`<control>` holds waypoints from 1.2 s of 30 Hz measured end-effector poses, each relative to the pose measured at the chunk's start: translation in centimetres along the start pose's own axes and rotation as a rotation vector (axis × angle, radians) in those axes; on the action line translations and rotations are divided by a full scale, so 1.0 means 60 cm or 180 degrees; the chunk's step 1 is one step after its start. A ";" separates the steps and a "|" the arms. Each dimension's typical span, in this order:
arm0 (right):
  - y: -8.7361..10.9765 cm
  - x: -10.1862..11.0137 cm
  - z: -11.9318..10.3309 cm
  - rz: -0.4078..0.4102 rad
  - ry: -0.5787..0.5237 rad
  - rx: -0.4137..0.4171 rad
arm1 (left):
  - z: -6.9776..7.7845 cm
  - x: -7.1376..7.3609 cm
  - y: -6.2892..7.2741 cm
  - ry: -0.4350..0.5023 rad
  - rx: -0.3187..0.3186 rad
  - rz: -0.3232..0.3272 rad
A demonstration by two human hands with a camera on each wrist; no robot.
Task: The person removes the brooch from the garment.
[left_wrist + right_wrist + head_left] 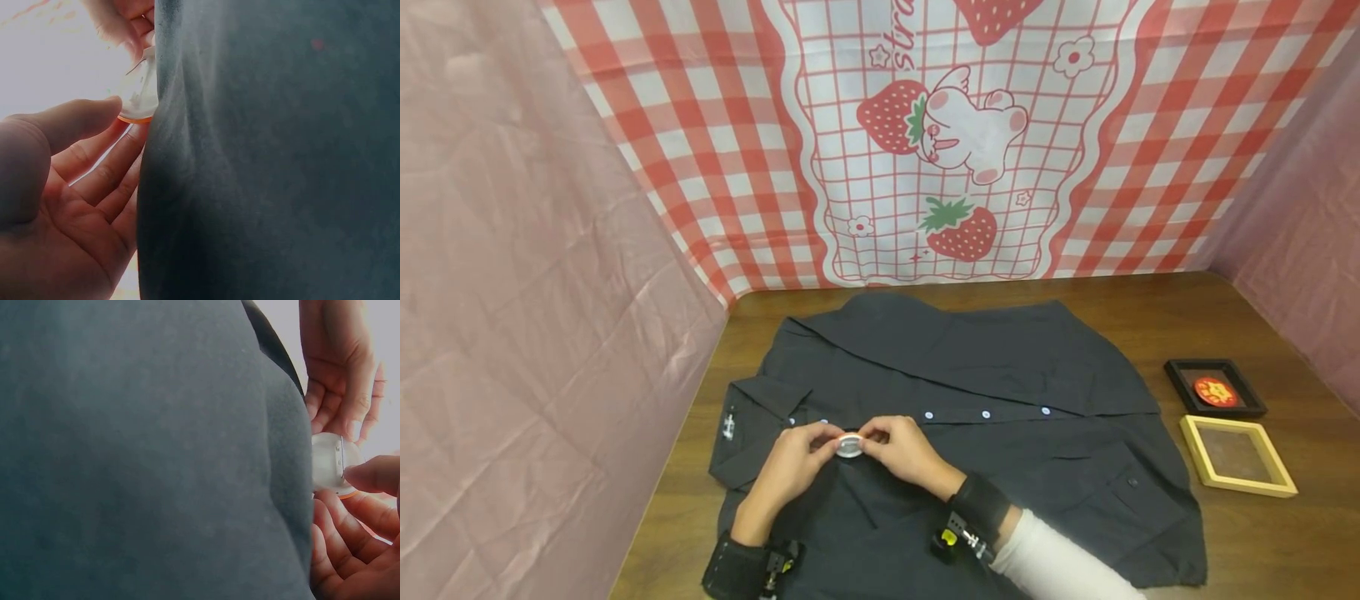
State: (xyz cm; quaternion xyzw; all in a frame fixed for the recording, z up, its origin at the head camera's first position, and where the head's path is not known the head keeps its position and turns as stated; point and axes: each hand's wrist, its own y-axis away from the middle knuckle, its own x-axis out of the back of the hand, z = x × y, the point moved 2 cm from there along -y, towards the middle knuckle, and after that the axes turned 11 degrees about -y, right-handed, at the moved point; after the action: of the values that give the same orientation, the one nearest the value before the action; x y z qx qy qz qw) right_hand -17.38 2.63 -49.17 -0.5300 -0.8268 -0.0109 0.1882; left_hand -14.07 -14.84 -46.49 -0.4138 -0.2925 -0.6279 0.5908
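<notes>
A round pin badge (849, 446), its whitish back up, is pinched at both sides over a dark button shirt (955, 350) spread on the table. My left hand (797, 467) grips its left edge between thumb and fingers. On the other side my right hand (906, 450) pinches the right edge, fingertips close to the left ones. In the right wrist view the badge back (328, 464) shows a thin metal pin, with a thumb at it. An orange rim edges the badge (140, 100) in the left wrist view, where shirt cloth hides part of it.
At the right of the wooden table (1322, 533) lie a black frame (1180, 387) with a red and yellow round badge (1215, 392) in it, and a pale yellow frame (1197, 467). A strawberry-print checked cloth (730, 125) hangs behind; pink fabric (550, 333) covers the left side.
</notes>
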 end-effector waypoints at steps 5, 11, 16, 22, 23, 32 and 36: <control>0.000 0.004 0.000 0.0006 -0.0023 0.0019 | 0.002 0.000 0.000 0.0065 -0.0019 0.0010; -0.001 0.010 -0.001 0.0042 -0.0022 0.0057 | 0.005 0.000 -0.003 0.0175 0.0019 -0.0011; -0.001 0.012 -0.004 0.0048 -0.0091 0.0027 | 0.008 0.000 -0.005 0.0253 0.0059 0.0018; 0.001 0.014 -0.005 0.0071 -0.0158 0.0033 | 0.009 0.001 -0.005 0.0346 0.0081 0.0029; 0.001 0.015 -0.006 0.0073 -0.0164 0.0038 | 0.009 0.001 -0.005 0.0343 0.0064 0.0029; 0.004 0.017 -0.010 0.0172 -0.0196 0.0056 | 0.012 0.003 -0.003 0.0450 0.0056 0.0073; 0.006 0.019 -0.013 0.0330 -0.0135 0.0107 | 0.014 0.004 -0.003 0.0557 0.0084 0.0092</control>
State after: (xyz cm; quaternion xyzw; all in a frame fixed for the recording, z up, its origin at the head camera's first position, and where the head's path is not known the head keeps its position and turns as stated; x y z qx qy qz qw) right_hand -17.26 3.59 -48.13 -0.5689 -0.8021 0.0240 0.1799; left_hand -14.06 -14.19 -45.87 -0.3538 -0.2419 -0.6491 0.6284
